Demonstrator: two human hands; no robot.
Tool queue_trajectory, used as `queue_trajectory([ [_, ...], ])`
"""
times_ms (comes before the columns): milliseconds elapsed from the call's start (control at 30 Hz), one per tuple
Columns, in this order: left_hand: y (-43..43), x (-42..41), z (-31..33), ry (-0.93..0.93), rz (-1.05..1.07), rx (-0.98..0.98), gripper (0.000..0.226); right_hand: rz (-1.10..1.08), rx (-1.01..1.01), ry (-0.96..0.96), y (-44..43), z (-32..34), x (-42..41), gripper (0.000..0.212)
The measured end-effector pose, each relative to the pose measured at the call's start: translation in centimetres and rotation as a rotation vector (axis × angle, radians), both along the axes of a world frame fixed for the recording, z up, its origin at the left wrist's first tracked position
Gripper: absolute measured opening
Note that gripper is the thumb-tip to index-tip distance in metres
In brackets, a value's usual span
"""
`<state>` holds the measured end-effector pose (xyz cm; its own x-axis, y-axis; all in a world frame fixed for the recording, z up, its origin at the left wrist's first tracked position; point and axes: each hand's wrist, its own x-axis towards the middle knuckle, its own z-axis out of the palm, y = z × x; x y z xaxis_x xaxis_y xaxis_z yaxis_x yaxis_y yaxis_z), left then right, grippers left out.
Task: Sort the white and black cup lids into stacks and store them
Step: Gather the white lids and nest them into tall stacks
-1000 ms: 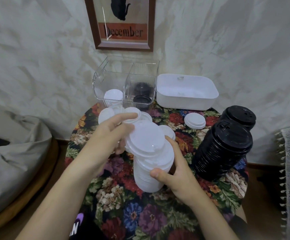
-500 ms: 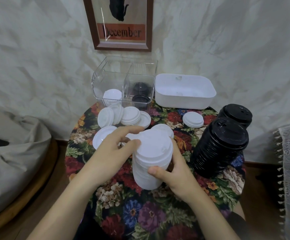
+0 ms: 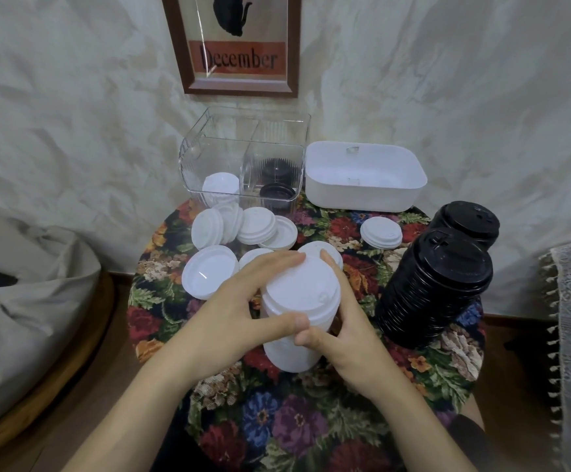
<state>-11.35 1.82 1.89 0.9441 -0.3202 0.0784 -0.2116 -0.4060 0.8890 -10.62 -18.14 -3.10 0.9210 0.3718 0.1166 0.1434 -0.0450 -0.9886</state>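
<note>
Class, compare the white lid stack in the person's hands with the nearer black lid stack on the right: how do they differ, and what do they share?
The white stack is white; the black stack is black. The left hand and right hand grip the white stack; nothing holds the black stack. Both are nested cup lids standing on the floral table.

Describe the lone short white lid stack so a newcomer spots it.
Find the white tub at back right. Just before it, left of the black lid stacks, lies a short white lid stack. It sits alone, apart from the white lids clustered leftward.
</note>
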Motion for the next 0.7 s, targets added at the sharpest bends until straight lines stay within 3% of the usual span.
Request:
queue_trajectory([
  [100,0.1,0.1,0.1,0.008,0.004,0.025,0.068,0.027,0.003,0.004,-0.3,0.1,0.1,0.119],
  [300,0.8,1.0,-0.5,0.039,-0.065,0.006,0.072,-0.004,-0.003,-0.033,-0.6,0.7,0.3,0.099],
  [533,1.0,0.8,-2.0,0.143,-0.103,-0.271,0.091,-0.035,0.001,0.027,-0.4,1.5,0.3,0.085],
  [633,0.6,0.7,-2.7,0.128,-0.087,-0.311,0.091,-0.028,-0.015,0.012,-0.5,1.9,0.3,0.079],
  [700,0.3,0.8,-2.9,0.104,-0.082,-0.310,0.089,-0.017,-0.033,0.003,-0.4,2.0,0.4,0.086],
])
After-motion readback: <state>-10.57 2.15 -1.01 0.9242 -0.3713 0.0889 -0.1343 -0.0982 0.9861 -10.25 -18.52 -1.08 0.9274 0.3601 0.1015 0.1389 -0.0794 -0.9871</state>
